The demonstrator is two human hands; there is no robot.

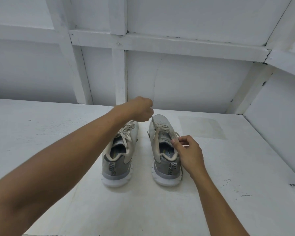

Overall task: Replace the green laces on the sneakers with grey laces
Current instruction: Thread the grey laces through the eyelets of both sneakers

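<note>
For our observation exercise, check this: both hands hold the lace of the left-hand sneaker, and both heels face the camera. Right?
Wrong sneaker. In the head view the left hand and right hand hold the lace of the right-hand sneaker; both heels face the camera.

Left hand [140,109], right hand [189,150] — pinching lace [153,122], seemingly grey

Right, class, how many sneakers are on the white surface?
2. Left sneaker stands below the left hand; right sneaker beside it, its lace pinched by that hand and the right hand. None seems hidden.
</note>
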